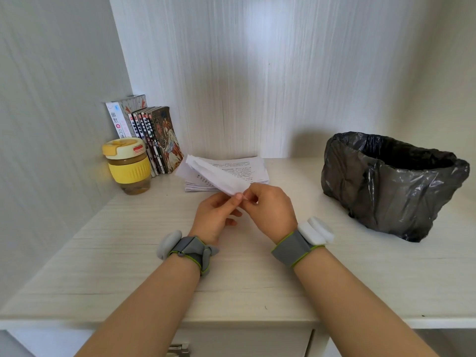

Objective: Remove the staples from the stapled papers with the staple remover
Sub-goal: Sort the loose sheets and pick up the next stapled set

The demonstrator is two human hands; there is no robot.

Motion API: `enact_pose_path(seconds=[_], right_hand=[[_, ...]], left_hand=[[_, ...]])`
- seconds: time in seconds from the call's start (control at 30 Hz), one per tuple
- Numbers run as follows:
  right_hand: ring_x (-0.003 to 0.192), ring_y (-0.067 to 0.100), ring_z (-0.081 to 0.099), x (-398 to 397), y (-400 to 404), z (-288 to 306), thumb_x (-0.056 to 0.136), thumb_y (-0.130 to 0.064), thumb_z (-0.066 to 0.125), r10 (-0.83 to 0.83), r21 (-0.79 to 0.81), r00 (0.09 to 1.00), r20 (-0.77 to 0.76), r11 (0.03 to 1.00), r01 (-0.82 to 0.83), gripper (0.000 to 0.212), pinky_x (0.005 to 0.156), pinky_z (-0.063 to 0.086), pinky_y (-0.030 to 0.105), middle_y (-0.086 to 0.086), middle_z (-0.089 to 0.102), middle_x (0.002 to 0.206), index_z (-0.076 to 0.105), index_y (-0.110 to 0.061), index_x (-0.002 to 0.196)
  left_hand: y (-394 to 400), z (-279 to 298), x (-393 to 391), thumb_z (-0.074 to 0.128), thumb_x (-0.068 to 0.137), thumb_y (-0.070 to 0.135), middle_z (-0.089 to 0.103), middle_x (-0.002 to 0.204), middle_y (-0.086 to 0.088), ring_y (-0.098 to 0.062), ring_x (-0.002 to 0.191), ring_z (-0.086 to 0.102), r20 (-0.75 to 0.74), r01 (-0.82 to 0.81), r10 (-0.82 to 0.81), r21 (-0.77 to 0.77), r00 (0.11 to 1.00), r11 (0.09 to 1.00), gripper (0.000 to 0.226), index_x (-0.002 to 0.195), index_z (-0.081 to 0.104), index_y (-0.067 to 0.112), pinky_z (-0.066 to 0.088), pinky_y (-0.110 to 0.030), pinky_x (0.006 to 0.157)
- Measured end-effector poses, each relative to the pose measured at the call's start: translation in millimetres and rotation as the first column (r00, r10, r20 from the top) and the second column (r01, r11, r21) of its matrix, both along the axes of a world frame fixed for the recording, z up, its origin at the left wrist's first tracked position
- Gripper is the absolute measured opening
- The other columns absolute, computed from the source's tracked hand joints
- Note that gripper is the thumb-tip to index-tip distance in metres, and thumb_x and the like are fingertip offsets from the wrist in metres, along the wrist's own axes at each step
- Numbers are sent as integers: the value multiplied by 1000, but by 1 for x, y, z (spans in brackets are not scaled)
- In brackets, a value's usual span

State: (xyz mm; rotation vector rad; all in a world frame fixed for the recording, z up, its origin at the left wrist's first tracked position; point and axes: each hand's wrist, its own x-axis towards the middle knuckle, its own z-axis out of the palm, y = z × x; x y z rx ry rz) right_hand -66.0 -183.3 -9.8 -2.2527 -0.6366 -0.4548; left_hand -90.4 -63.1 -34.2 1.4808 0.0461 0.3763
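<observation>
The pale wood-grain desk point(128, 253) carries everything. At 2 o'clock from the hands, well apart, sits a bin lined with a black plastic bag point(391, 184). At 10 o'clock stand a row of books point(154, 135) and, in front of them, a yellow-lidded cup point(128, 166).

At 12 o'clock, just beyond the fingers, a stack of printed papers point(242, 167) lies flat against the back wall. Above it is the held set of stapled papers point(213, 173), its long axis running from 10 o'clock, the far loose end, down to 4 o'clock, where the near corner meets both hands.

The left hand point(216, 215) pinches that near corner between thumb and fingertips, fingers curled. The right hand point(270, 204) touches the same corner from the 3 o'clock side, fingers curled tight at the paper's tip; both hands are equally near.

I can make out no staple remover; whether the right hand hides one I cannot tell. The staple is too small to see.
</observation>
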Motion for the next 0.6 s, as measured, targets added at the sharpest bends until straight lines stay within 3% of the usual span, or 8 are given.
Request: enact_pose_path(seconds=[0.07,0.13,0.23,0.4,0.53,0.6], right_hand=[[71,21,59,1,-1,1,80,-19,66,118,128,984,-134,987,-100,14,70,49,34,9,68,76,66,-6,75],[58,11,51,3,-5,2,76,-14,71,232,261,940,-251,951,-165,17,60,45,24,2,60,62,62,-9,64],[50,3,44,5,-8,5,75,-8,72,304,441,890,-340,887,-135,31,53,37,17,-1,50,54,52,-16,53],[47,9,40,19,-20,9,80,-14,68,-38,637,948,-315,732,241,36,43,35,15,1,41,51,46,-18,52],[68,19,46,30,-28,8,81,-16,65,-177,698,921,-346,607,379,29,66,37,23,-1,47,59,47,-19,59],[78,17,51,29,-28,8,80,-10,64,-176,724,923,-341,577,377,8,72,41,25,4,59,78,56,-13,78]], left_hand=[[0,-1,1,61,85,22,69,72,4,-12,68,63,-7,-6,6,-14,1000,1000,9,82,69,17,50,-22,52],[0,-1,1,61,84,21,70,86,-4,-18,81,65,-17,-19,18,-58,1000,998,17,95,67,9,55,-30,64],[1,1,1,57,87,17,67,99,-7,-23,91,65,-32,-26,20,-184,999,983,22,107,60,9,54,-39,78],[2,2,3,43,89,0,61,91,-3,-20,85,59,-47,-97,85,-422,995,901,22,107,53,9,52,-34,66],[5,2,3,46,88,-3,62,91,-3,-21,84,60,-33,-154,154,-384,988,910,20,99,56,12,54,-35,62],[7,1,3,52,87,-2,63,99,-6,-26,91,60,-24,-177,180,-332,983,927,20,101,55,12,55,-38,66]])
